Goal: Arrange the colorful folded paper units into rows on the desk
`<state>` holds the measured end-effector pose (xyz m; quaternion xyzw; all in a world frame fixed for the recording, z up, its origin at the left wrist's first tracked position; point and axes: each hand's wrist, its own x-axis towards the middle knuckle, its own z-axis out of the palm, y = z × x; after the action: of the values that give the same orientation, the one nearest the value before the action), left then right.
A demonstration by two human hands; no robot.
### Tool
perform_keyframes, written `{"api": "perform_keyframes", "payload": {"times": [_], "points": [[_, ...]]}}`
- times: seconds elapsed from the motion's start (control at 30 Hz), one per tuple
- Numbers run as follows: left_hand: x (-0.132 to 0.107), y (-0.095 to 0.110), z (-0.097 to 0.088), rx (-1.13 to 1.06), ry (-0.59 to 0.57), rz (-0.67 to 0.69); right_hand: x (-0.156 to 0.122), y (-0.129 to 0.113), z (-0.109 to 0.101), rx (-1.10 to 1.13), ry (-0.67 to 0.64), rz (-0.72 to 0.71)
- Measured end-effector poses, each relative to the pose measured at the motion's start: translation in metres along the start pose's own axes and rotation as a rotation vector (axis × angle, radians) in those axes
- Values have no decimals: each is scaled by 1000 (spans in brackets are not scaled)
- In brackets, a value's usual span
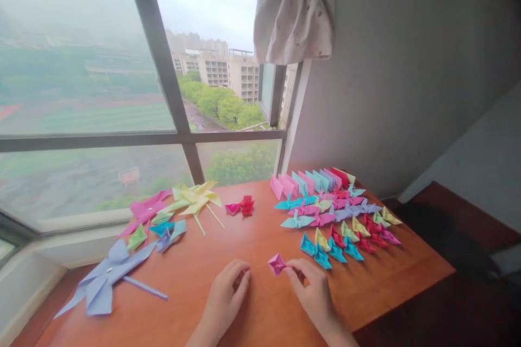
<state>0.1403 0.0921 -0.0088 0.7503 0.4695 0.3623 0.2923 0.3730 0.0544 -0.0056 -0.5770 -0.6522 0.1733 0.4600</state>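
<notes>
My right hand [311, 290] rests on the wooden table [260, 238] and pinches a small folded pink paper piece [277, 264] at its fingertips. My left hand [226, 295] lies beside it, fingers curled loosely on the tabletop, with something reddish half hidden under the fingertips. Just right of my right hand lie several folded paper units [340, 222] in blue, yellow, red, pink and purple, spread in rows.
Paper pinwheels lie on the left: a lavender one [106, 279], a yellow one [197, 199], a pink one [147, 207]. A red-pink folded piece [241, 206] sits mid-table. A large window [122, 92] is behind, a grey wall on the right.
</notes>
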Motion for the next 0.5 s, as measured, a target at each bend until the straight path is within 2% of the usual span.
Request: {"api": "perform_keyframes", "payload": {"times": [0.07, 0.13, 0.27, 0.33, 0.4, 0.5], "points": [[0, -1, 0, 9, -17, 10, 2, 10, -35, -37, 98, 57], [1, -2, 1, 17, -23, 16, 6, 31, -81, -115, 234, 144], [3, -5, 2, 35, -35, 28, 11, 103, -185, -281, 542, 406], [3, -7, 2, 41, -33, 38, 9, 146, -228, -334, 606, 498], [3, -8, 3, 49, -26, 42, 5, 185, -259, -368, 615, 588], [2, -10, 3, 68, -20, 42, 1, 228, -281, -429, 558, 657]]}}
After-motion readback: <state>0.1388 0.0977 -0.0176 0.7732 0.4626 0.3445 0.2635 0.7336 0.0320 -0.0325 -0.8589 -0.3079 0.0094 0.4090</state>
